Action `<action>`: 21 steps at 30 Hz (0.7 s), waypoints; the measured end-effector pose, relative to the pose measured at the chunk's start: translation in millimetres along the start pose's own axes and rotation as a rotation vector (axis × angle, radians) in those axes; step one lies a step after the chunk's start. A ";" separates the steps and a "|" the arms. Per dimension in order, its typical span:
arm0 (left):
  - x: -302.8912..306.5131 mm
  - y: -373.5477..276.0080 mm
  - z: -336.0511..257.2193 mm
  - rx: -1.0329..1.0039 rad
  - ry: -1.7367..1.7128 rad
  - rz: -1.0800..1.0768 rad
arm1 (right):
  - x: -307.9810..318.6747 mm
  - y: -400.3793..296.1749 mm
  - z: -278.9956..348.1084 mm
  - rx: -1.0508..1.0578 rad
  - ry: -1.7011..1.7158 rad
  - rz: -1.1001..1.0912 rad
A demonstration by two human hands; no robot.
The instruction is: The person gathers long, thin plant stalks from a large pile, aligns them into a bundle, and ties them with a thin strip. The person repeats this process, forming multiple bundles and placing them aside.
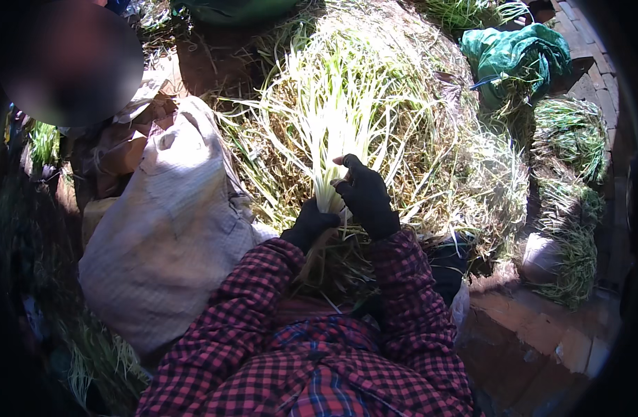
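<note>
A bunch of long, pale-stemmed green stalks (pixel 329 135), which look like spring onions or chives, fans out away from me, its upper part bleached by strong sun. Low on the bunch, my left hand (pixel 314 221) in a dark glove is closed around the stems, thumb across the front. The right hand (pixel 366 195), gloved with bare fingertips, is against the right side of the stalks just above. Its fingertips are bent toward the stems; whether they pinch a stalk is unclear. Beneath and beyond both hands spreads a big heap of loose green and dry stalks (pixel 470 172).
A full whitish woven sack (pixel 168 234) stands close on my left. Farther right are a green mesh bundle (pixel 517 62) and piled greens (pixel 569 140) beside a brick floor (pixel 585 26). At upper left, a blurred patch covers part of the view. Cut greens (pixel 45 140) lie below it.
</note>
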State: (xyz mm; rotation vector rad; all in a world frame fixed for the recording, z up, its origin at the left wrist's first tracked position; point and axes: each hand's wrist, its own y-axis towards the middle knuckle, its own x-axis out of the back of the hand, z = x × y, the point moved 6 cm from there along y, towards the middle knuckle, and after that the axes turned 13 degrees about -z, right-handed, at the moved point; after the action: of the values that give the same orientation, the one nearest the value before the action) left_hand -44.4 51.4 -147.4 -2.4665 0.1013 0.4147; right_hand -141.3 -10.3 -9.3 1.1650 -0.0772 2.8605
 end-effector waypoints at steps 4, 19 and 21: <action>-0.6 3.8 6.4 -0.034 0.115 -0.030 | -12.6 6.3 -13.7 0.073 -0.178 0.006; -10.4 -0.8 -3.1 -0.013 0.059 0.061 | 9.4 -5.2 -9.6 0.060 0.293 -0.094; -12.9 -1.9 -2.0 0.033 -0.004 0.081 | 2.7 -12.2 -3.5 0.009 0.414 0.009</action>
State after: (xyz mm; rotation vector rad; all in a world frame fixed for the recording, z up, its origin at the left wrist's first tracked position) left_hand -55.8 51.4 -140.8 -2.4346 0.2051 0.4495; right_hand -144.9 2.2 -9.5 0.5530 -0.0519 3.0420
